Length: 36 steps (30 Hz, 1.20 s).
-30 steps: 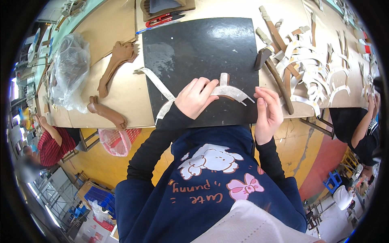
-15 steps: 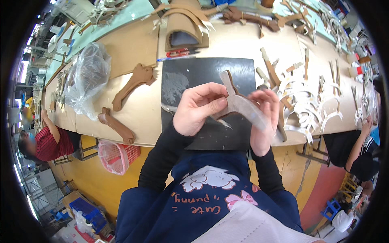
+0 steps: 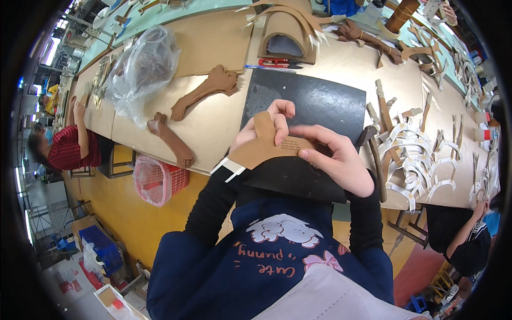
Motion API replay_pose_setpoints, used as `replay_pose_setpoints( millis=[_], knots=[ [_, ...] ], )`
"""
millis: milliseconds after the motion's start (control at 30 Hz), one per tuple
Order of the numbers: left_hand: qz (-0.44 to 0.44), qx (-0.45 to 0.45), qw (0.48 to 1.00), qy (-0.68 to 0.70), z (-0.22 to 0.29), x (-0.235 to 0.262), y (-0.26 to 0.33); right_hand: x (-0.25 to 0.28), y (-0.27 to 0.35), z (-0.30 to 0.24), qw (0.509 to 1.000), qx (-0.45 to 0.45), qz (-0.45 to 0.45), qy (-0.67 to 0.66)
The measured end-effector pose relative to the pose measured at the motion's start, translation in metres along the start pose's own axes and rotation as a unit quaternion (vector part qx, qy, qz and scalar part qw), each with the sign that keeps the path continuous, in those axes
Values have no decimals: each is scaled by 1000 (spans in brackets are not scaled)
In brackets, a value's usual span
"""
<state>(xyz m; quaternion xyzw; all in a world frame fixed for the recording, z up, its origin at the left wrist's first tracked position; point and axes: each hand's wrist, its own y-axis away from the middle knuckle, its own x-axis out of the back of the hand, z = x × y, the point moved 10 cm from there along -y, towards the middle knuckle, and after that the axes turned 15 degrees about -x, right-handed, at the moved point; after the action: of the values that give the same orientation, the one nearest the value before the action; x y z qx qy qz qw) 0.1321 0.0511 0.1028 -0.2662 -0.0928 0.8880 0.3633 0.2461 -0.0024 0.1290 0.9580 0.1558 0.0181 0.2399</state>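
Two hands (image 3: pixel 278 121) (image 3: pixel 341 159), black mat (image 3: pixel 320 102), yellow floor (image 3: pixel 114 205)

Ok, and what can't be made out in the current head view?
All in the head view:
Brown piece: right end covered by the right hand; underside faces away.
Left hand: some fingers hidden behind that piece.
Red basket: contents obscured by pink liner.
Co-worker at far right: partly cut off by the fisheye rim.

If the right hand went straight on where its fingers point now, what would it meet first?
Probably the left hand's fingers, close ahead of the right hand; both hands hold the brown piece, and exact depth is unclear.
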Motion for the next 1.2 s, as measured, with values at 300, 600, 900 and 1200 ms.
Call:
replay_pose_setpoints(
  millis=[300, 600, 900, 1200],
  knots=[
    [39, -144, 838, -525, 125, 8, -2, 0, 18, -34, 967, 140, 143, 156],
    [-156, -191, 764, -596, 79, -46, -13, 5, 36, -42, 933, 172, 212, 233],
    [-158, -240, 668, -686, 99, -68, -18, 3, 53, -58, 835, 263, 312, 370],
    [-144, -241, 690, -668, 102, -74, -20, 1, 56, -59, 834, 294, 299, 359]
  ],
)
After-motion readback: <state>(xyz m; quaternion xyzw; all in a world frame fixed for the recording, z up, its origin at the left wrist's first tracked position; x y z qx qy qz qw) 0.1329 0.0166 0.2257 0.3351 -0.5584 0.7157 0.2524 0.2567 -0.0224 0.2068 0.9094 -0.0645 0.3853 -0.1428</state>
